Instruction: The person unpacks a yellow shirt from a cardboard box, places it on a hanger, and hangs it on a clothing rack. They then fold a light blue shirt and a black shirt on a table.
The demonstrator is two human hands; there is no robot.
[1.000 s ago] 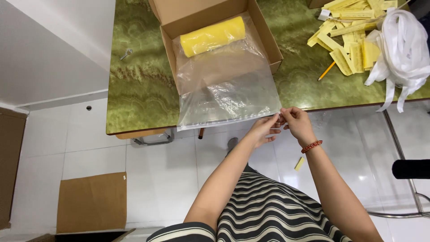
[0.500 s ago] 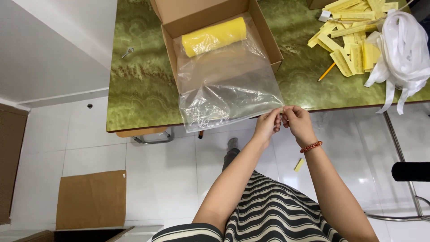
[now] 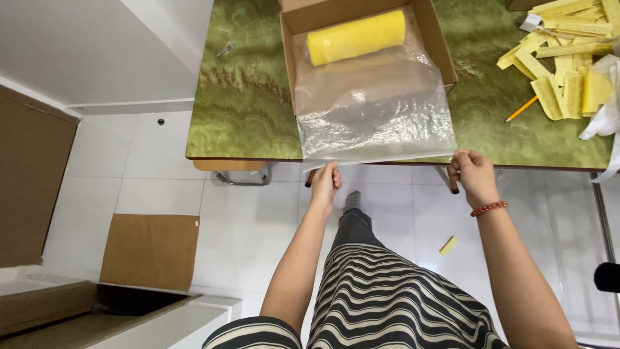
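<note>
a clear bag (image 3: 378,116) is held by its near edge over the near rim of a green table (image 3: 242,110). its near left corner is pinched by the left hand (image 3: 326,183), and its near right corner is gripped by the closed right hand (image 3: 473,176); the hands are set well apart, so the edge is stretched between them. the far part of the bag is draped into an open box (image 3: 365,45), where a yellow roll (image 3: 356,36) is lain against the far wall. yellow strips (image 3: 562,58) and a pencil (image 3: 522,109) are spread at the far right. flat cardboard (image 3: 152,251) is seen on the floor at the near left.
</note>
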